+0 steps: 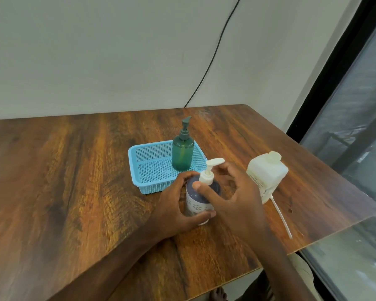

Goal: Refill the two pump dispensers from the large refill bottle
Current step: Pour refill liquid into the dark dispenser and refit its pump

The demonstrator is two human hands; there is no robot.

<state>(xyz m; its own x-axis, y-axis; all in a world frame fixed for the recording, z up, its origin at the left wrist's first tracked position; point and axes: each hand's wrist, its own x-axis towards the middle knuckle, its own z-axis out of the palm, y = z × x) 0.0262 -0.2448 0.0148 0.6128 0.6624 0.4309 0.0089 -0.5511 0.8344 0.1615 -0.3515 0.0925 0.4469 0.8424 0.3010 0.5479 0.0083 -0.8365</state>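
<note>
A purple and white pump dispenser (196, 200) stands on the wooden table (74, 181), its cream pump head (211, 168) on top. My left hand (174, 209) grips the dispenser's body from the left. My right hand (237, 198) curls round the pump collar, thumb at the front and fingers behind it. A green pump dispenser (182, 153) stands upright in the far right corner of a blue basket (137, 168). The large white refill bottle (267, 172) stands capped to the right of my hands.
A thin white tube (282, 218) lies on the table in front of the refill bottle, near the right edge. The table's right edge runs along a dark-framed window (345, 105). A black cable (215, 53) hangs down the wall behind.
</note>
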